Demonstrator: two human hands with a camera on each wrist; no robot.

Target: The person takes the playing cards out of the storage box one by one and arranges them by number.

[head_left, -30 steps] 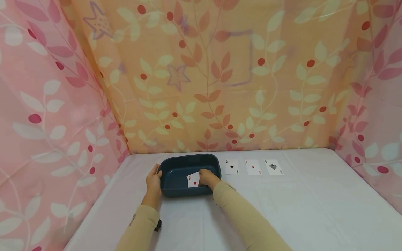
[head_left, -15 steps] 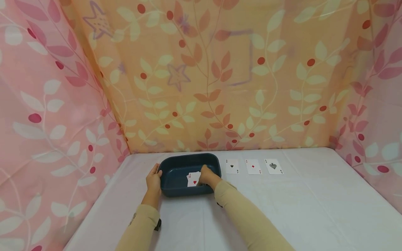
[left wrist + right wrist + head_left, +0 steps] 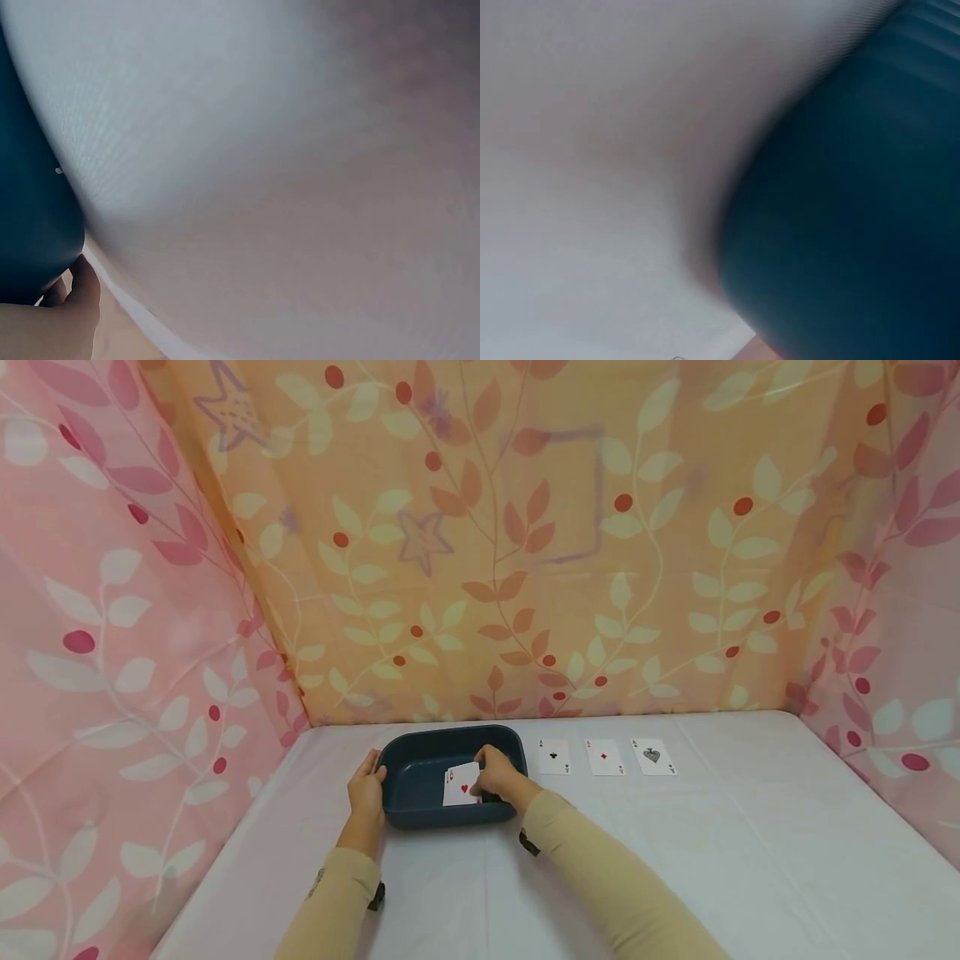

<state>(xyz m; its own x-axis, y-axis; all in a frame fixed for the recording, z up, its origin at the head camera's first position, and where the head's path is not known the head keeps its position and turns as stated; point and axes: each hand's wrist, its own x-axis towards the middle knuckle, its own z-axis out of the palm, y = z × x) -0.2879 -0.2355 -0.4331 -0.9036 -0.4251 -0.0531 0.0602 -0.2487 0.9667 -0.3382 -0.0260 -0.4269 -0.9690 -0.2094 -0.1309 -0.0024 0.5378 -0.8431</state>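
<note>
A dark teal rectangular dish (image 3: 435,817) stands on the table. My left hand (image 3: 366,789) grips its left end, thumb at the rim. Inside the dish, towards the right, my right hand (image 3: 498,774) pinches the right edge of an ace of hearts (image 3: 459,787). Another card edge seems to show behind it, but how many lie there is hidden. In the left wrist view the dish wall (image 3: 34,187) fills the left edge, with part of the left hand (image 3: 64,319) below. The right wrist view shows mostly the dish's outside (image 3: 847,210).
Right of the dish, three cards lie face up in a row: an ace of clubs (image 3: 553,757), an ace of diamonds (image 3: 603,757) and an ace of spades (image 3: 652,757). White cloth covers the table (image 3: 750,860). Patterned curtains (image 3: 495,543) rise behind and at both sides.
My right hand has risen slightly, and the ace of hearts has come up and straightened with it, overlapping the card behind more evenly. The left hand and the dish have stayed put.
</note>
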